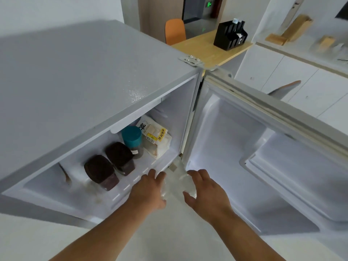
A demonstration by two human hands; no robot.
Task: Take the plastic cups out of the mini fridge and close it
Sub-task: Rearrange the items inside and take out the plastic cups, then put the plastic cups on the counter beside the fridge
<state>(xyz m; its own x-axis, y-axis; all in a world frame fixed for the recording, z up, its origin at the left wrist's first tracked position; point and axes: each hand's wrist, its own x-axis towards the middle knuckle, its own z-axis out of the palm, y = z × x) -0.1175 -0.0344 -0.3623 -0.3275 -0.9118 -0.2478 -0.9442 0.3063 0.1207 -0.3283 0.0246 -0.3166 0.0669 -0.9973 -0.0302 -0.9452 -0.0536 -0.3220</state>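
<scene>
Head cam: person's left hand point(150, 189) and right hand point(207, 193) cup clear plastic cups point(177, 183) between them, just outside the mini fridge point(94, 72), near its open door point(254, 147). Probably light, flimsy, slippery; best squeezed gently on the sides.

We've got clear, glossy plastic cups point(176, 185), almost see-through. The mini fridge point(79, 72) top looks like matt grey metal with a fine speckle, its door liner point(235, 147) smooth white plastic. The bread bag point(156, 140) is shiny film, and the bench point(207, 48) is pale wood.
</scene>
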